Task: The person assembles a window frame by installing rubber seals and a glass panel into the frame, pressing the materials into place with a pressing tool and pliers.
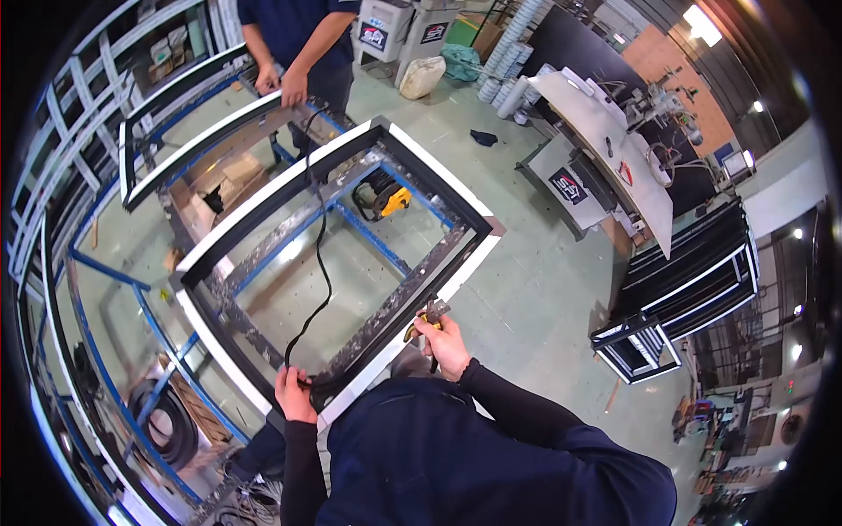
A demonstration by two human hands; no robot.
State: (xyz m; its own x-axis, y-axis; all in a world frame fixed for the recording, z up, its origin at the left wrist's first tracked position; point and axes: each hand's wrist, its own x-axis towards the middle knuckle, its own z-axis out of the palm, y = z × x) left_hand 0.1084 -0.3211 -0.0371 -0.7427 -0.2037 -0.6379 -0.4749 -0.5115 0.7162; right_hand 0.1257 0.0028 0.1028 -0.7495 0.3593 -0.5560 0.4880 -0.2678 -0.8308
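A window frame (481, 263) with white outer faces and black inner edges lies flat in front of me. At its near left corner, my left hand (296, 396) is closed around a black rubber strip (326, 263). The strip runs loosely across the frame's opening and over the far side. My right hand (445, 346) grips yellow-handled pliers (433, 314) above the near right side of the frame. Their metal jaws point up and to the right; whether the jaws are parted is too small to tell.
Under the frame is a blue metal stand (373, 232) with a yellow-and-black power tool (390, 202). A co-worker's hands (294, 86) touch another frame (210, 136) at the far left. A white-topped workbench (605, 140) stands right, with stacked black frames (693, 272) beyond.
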